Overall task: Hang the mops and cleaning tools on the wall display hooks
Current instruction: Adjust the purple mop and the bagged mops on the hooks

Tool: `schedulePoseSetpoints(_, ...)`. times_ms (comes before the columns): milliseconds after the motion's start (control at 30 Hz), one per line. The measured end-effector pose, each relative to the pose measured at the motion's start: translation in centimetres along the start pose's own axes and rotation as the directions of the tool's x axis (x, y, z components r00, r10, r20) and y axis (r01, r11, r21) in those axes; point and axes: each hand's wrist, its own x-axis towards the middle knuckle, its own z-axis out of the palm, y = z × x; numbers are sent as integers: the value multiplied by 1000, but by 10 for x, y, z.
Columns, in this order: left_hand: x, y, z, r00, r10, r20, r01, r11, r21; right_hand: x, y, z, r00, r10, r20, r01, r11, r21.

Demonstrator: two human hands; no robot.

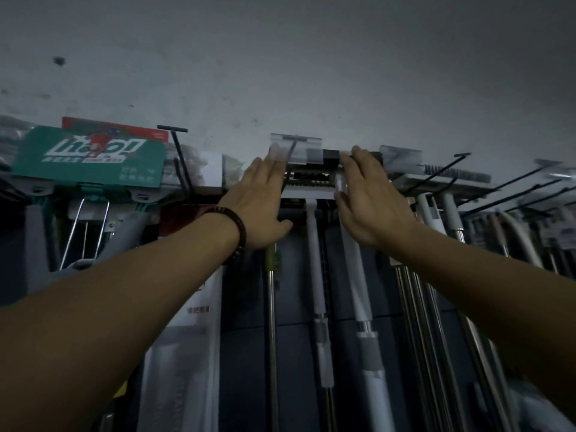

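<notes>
The white flat mop head sits high on the wall display, level with the black wire hook that juts out at its left end, and its white pole hangs straight down from its middle. The left hand is flat at the left end of that head with fingers straight and together, their tips up by the clear label holder just above it. The right hand mirrors it at the right end, fingers straight too. Neither hand curls round anything, and blur hides whether the palms actually touch the head. Judging by its build, this is a light but top-heavy, awkward tool: a stiff plastic head on a long rigid pole that will swing like a pendulum if nudged. The smooth plastic looks slippery, so the two ends of the head are the sensible hold for steadying or levelling it, while the pole below the head gives better control of any sway. A second grey-white pole hangs just right of the head's own, and a green packaging card hangs well to the left.
</notes>
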Motion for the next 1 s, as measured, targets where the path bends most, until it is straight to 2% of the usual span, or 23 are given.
schedulePoseSetpoints(167, 7, -7, 0, 1000, 11, -19, -10, 1000, 26, 13, -4, 10, 999, -5, 43, 5, 1000, 5)
schedulePoseSetpoints(400, 15, -19, 13, 999, -24, 46, 20, 997, 79, 20, -3, 38, 998, -12, 66, 8, 998, 62)
schedulePoseSetpoints(733, 21, -30, 46, 991, -96, 95, 95, 995, 8, 32, 5, 75, 978, -17, 206, -25, 980, 200)
schedulePoseSetpoints(1000, 27, -40, 68, 993, -98, 71, 103, 992, -68, 29, 9, 92, 979, -39, 198, -3, 979, 205)
